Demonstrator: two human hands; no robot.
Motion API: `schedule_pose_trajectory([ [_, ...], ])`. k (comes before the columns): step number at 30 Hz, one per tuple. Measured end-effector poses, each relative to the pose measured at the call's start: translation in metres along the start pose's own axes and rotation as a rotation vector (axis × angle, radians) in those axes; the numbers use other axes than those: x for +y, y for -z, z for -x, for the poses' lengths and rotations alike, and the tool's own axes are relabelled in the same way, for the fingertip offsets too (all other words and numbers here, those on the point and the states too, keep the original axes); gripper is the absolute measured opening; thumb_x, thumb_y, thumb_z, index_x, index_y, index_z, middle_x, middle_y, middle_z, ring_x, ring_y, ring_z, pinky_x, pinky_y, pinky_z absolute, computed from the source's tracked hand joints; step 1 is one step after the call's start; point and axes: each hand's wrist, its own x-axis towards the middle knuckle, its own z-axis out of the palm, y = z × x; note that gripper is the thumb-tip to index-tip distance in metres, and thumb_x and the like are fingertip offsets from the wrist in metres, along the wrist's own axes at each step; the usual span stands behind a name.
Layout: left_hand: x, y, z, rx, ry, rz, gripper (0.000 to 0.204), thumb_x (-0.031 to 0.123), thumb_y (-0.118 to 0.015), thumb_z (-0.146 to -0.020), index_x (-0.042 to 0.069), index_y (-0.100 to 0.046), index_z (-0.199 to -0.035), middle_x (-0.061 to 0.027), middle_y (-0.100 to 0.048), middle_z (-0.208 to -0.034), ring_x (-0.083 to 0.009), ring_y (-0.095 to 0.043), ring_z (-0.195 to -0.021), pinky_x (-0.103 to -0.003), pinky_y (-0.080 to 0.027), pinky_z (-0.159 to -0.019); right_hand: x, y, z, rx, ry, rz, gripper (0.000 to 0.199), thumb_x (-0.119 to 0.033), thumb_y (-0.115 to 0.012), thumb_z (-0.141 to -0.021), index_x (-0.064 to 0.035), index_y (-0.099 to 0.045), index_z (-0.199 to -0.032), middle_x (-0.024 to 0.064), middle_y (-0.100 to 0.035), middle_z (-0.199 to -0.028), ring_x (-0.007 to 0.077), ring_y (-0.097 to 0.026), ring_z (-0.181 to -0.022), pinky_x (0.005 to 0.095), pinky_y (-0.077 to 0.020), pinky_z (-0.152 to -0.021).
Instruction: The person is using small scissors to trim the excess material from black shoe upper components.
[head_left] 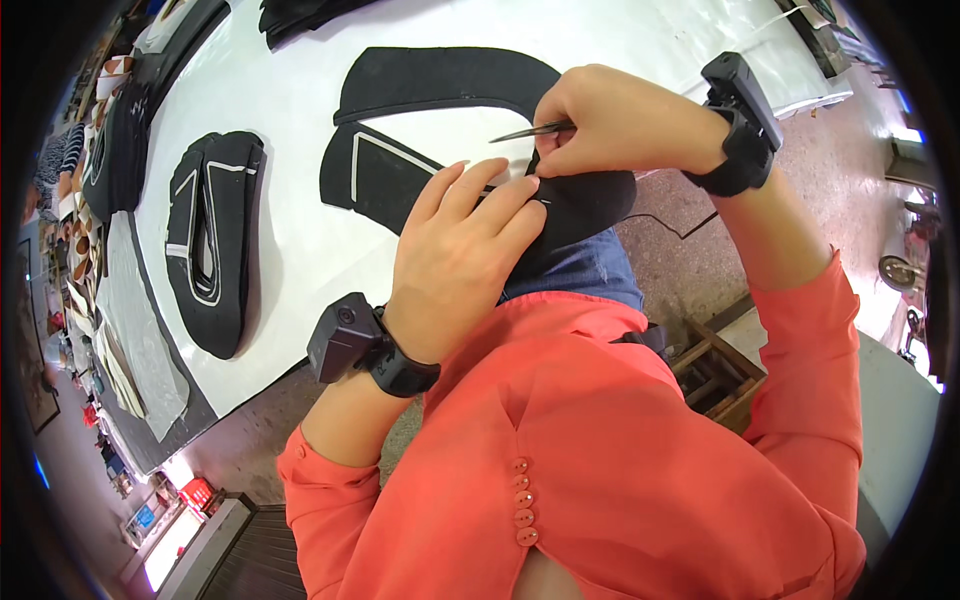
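Along the near edge of the counter (295, 95), a curved black piece (430, 82) is lying, partly overhanging. Over that edge, the right hand (610, 122) is grasping a pointed tool (518, 134); the left hand (455, 250) is resting on the piece, thumb hidden, so I cannot tell whether it is gripping.

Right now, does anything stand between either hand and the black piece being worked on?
Nothing visible does: the left hand rests on that curved black piece, and the right hand, holding a thin pointed tool, is at its edge. The other black piece lies apart.
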Motion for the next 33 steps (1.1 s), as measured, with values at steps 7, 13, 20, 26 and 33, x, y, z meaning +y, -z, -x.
schedule_pose_trajectory([
  [7,0.002,-0.002,-0.004,-0.027,0.017,0.046,0.021,0.002,-0.064,-0.082,0.007,-0.068,-0.102,-0.0027,-0.068,-0.121,-0.0295,-0.061,-0.119,-0.046,-0.049,-0.102,0.009,0.008,-0.005,-0.025,0.029,0.051,0.028,-0.021,-0.074,-0.077,0.0059,-0.066,-0.077,0.0154,-0.057,-0.062,0.021,-0.054,-0.057,0.0343,-0.0465,-0.058],
  [13,0.007,0.0,-0.001,-0.034,0.035,-0.012,0.018,0.004,-0.064,-0.085,0.008,-0.068,-0.102,-0.0018,-0.069,-0.125,-0.0289,-0.061,-0.124,-0.048,-0.047,-0.106,0.013,0.012,-0.005,-0.047,0.064,0.019,0.028,-0.021,-0.074,-0.077,0.0057,-0.067,-0.078,0.0149,-0.06,-0.064,0.0207,-0.056,-0.059,0.034,-0.0469,-0.06],
  [20,0.006,0.002,-0.001,-0.035,0.03,-0.007,0.017,0.004,-0.064,-0.086,0.008,-0.069,-0.102,-0.002,-0.07,-0.125,-0.0278,-0.062,-0.122,-0.048,-0.047,-0.106,0.005,0.016,-0.008,0.053,0.158,-0.044,0.026,-0.021,-0.073,-0.079,0.0047,-0.065,-0.077,0.0116,-0.056,-0.063,0.0188,-0.053,-0.06,0.0335,-0.045,-0.061],
  [26,0.009,0.005,-0.009,-0.048,0.033,0.006,0.02,0.001,-0.063,-0.083,0.007,-0.069,-0.102,-0.004,-0.07,-0.121,-0.0284,-0.062,-0.12,-0.047,-0.047,-0.106,0.014,0.018,-0.011,-0.008,0.112,0.009,0.026,-0.02,-0.074,-0.077,0.0039,-0.064,-0.076,0.0103,-0.052,-0.06,0.0182,-0.049,-0.056,0.034,-0.0425,-0.057],
  [33,0.012,0.0,-0.002,-0.056,0.075,-0.01,0.023,0.0,-0.065,-0.082,0.006,-0.069,-0.104,-0.005,-0.069,-0.127,-0.0296,-0.061,-0.122,-0.049,-0.045,-0.108,0.014,0.017,-0.017,-0.043,0.082,0.043,0.025,-0.02,-0.074,-0.077,0.0037,-0.066,-0.076,0.0115,-0.055,-0.061,0.0191,-0.053,-0.057,0.0348,-0.0442,-0.057],
])
